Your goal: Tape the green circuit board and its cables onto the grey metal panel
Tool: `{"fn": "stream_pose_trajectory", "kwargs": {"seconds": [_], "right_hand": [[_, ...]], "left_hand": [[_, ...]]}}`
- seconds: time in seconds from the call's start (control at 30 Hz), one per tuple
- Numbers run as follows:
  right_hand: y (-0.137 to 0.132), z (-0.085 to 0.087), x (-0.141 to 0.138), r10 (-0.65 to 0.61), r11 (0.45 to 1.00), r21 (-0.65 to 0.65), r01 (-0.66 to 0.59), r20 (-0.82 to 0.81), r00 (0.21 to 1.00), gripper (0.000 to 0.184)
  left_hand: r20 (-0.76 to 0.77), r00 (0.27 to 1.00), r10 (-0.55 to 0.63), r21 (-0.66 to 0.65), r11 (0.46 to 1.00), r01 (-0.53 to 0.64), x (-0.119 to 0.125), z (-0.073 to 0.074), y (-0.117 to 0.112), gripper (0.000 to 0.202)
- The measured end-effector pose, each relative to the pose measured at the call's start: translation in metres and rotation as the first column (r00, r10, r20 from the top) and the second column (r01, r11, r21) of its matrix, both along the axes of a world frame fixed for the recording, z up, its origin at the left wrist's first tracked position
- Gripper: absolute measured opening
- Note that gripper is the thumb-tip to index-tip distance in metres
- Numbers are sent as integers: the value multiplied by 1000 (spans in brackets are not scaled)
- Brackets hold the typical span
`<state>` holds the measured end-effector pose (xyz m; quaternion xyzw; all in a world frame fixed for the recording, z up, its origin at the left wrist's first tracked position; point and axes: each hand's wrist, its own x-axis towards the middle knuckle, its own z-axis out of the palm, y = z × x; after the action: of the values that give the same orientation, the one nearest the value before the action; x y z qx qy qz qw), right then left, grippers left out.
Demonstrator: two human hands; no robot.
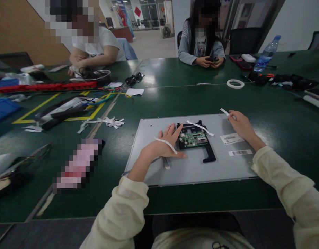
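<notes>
A flat grey panel (193, 169) lies on the table in front of me. On it sits a black bracket (210, 152) with a green circuit board (193, 138), and a white tape strip (201, 127) lies across the bracket's top. My left hand (166, 143) rests with fingers spread at the bracket's left side; another white strip (166, 142) lies across its back. Beneath that hand a grey cable end (166, 163) shows in part. Over the panel's upper right, my right hand (239, 124) pinches a short strip of white tape (224, 111) between thumb and fingers.
A phone (80, 166) and a heap of white strips (107, 121) lie left of the panel. Farther back are a white tape roll (235, 83), a water bottle (267, 53) and coloured wires (107, 97). Two people sit across the green table (159, 100).
</notes>
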<state>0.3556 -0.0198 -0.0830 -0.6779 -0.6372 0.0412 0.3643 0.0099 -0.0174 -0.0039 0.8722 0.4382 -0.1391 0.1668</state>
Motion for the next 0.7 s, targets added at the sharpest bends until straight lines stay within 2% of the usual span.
{"fn": "stream_pose_trajectory", "kwargs": {"seconds": [0.17,0.33,0.47,0.7], "right_hand": [[-1,2,-3,1,1000,-2,-1,-18,1000,22],[-1,4,-5,10,1000,0,-10,-21,1000,20],[-1,3,-5,18,1000,4,-18,-10,1000,19],[-3,4,-5,15,1000,6,-15,4,1000,21]], "left_hand": [[31,999,-14,19,1000,14,-4,1,1,120],[28,999,-34,-9,999,34,-5,10,-1,103],[33,999,-31,-18,999,31,-6,11,0,91],[45,998,-33,-28,999,34,-8,11,1,88]]}}
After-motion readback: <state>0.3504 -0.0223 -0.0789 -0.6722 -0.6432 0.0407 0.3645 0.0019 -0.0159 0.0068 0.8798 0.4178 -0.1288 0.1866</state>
